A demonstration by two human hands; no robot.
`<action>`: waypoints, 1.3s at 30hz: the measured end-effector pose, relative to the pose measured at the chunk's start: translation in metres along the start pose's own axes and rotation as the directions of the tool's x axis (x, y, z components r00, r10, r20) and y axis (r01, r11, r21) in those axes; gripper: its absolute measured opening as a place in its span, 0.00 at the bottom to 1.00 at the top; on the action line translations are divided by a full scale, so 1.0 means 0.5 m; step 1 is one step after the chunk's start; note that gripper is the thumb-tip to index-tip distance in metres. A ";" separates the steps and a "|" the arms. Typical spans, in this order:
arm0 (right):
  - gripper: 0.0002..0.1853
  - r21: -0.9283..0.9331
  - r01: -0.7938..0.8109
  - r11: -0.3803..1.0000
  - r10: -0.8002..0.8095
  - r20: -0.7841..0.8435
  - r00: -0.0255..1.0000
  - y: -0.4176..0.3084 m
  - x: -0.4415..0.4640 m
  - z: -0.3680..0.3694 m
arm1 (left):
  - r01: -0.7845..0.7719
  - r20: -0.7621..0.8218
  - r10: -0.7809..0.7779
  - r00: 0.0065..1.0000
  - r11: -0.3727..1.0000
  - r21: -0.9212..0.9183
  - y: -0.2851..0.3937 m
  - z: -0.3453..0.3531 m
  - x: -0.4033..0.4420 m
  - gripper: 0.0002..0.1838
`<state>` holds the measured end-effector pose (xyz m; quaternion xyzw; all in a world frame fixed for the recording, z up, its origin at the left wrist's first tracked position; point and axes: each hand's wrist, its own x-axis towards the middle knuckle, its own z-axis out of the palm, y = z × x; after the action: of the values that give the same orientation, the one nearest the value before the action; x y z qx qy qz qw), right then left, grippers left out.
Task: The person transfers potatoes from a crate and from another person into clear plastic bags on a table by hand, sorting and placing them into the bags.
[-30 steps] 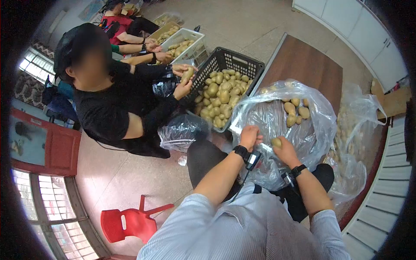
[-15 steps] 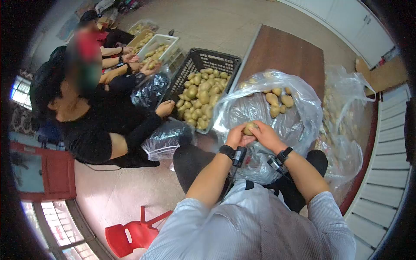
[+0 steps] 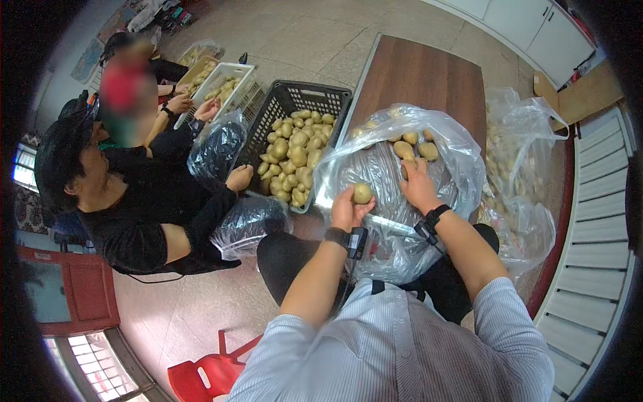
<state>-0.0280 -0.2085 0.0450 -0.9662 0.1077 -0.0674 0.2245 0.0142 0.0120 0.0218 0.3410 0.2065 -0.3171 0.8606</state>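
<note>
Left hand gripping round tan potato, right hand at brown oval potatoes, can't tell grip. Prob picking step; next needs snug pinch imo.

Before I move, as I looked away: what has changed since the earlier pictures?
The potato passed from the right hand to the left hand; the right reached forward to potatoes within the clear bag. The black crate and red chair stayed put.

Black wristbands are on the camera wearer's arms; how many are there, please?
2: one black wristband on the left, another black wristband on the right; the pale striped cloth sleeves could hide more.
</note>
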 end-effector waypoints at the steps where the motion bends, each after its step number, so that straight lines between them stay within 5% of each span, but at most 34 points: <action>1: 0.30 0.007 -0.013 1.000 0.013 0.022 1.000 0.008 0.003 0.001 | 0.000 0.001 0.000 1.000 1.000 0.000 -0.001 0.002 -0.001 0.20; 8: 0.30 0.020 -0.110 0.994 0.103 0.215 0.971 0.018 0.034 -0.008 | -0.015 0.092 0.017 0.996 1.000 -0.021 0.013 -0.007 0.001 0.16; 12: 0.20 -0.020 -0.060 0.998 0.062 0.136 0.989 0.013 0.037 -0.006 | -0.065 0.152 0.076 0.986 0.995 -0.076 0.061 0.014 -0.003 0.16; 14: 0.16 -0.047 -0.033 0.998 0.039 0.128 0.991 0.001 0.028 -0.018 | -0.248 -0.053 0.243 0.968 0.962 -0.118 0.104 0.068 -0.039 0.16; 16: 0.13 -0.075 -0.006 0.997 0.015 0.118 0.993 -0.002 0.014 -0.017 | -0.280 -0.007 0.284 0.959 0.941 -0.189 0.136 0.061 -0.030 0.17; 18: 0.10 -0.088 0.081 0.993 -0.077 0.042 0.996 0.003 0.000 -0.007 | -0.434 -0.254 0.370 0.894 0.857 -0.279 0.160 0.068 -0.033 0.18; 19: 0.10 -0.088 0.081 0.993 -0.078 0.038 0.996 0.001 -0.009 -0.007 | -0.463 -0.244 0.401 0.883 0.829 -0.313 0.167 0.046 -0.017 0.19; 24: 0.08 -0.069 0.146 0.987 -0.150 -0.052 0.987 0.003 -0.043 -0.001 | -0.536 -0.351 0.431 0.831 0.789 -0.301 0.176 -0.059 0.054 0.19; 27: 0.13 -0.031 0.136 0.990 -0.137 -0.038 0.990 0.005 -0.060 -0.002 | -0.586 -0.554 0.414 0.723 0.791 -0.174 0.173 -0.053 0.050 0.20; 31: 0.19 -0.002 0.075 0.997 -0.075 -0.006 0.997 0.006 -0.069 -0.007 | -0.471 -0.428 0.393 0.814 0.878 -0.089 0.153 -0.040 0.027 0.17; 34: 0.21 0.062 0.056 0.997 -0.052 -0.061 0.997 0.006 -0.073 0.006 | -0.373 -0.275 0.432 0.859 0.896 0.240 0.121 -0.017 0.014 0.15; 39: 0.28 0.093 -0.042 0.995 0.038 0.043 0.998 -0.017 -0.087 -0.006 | -0.055 -0.214 0.077 0.974 0.993 0.109 0.100 0.011 0.002 0.14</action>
<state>-0.0692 -0.1920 0.0480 -0.9534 0.1189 -0.0478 0.2731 0.0501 0.0360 0.0475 0.4240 0.2715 -0.2591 0.8242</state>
